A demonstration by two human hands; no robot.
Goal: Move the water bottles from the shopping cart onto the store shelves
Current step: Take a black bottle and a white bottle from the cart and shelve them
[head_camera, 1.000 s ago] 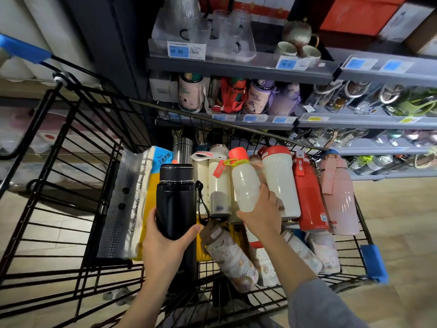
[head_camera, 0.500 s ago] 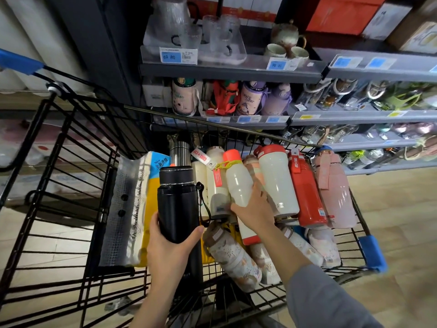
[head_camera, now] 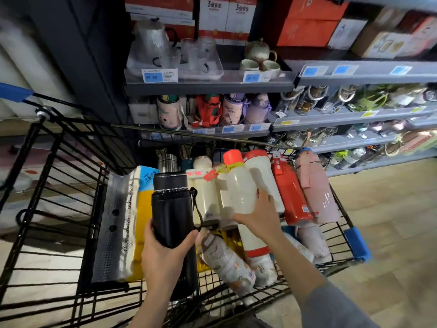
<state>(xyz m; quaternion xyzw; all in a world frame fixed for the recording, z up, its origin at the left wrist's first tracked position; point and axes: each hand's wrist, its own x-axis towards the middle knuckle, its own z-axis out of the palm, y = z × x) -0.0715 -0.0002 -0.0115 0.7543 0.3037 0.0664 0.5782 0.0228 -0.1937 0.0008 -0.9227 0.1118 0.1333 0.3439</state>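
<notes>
Already loaded, both hands grip bottles above the shopping cart (head_camera: 71, 202): the left hand (head_camera: 163, 254) wraps the lower body of an upright black flask (head_camera: 171, 209), while the right hand (head_camera: 259, 216) curls around a white bottle with an orange cap (head_camera: 237, 185), its long axis leaning up and away. Ahead and above both hands, past the cart's far rim, stand the store shelves (head_camera: 208, 87). More bottles crowd just right of the right hand, including a red bottle (head_camera: 289, 192) and a pink bottle (head_camera: 318, 190). A patterned bottle (head_camera: 224, 259) lies between the wrists.

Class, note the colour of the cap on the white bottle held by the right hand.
Orange-red, on the white bottle in the right hand; head view.
</notes>
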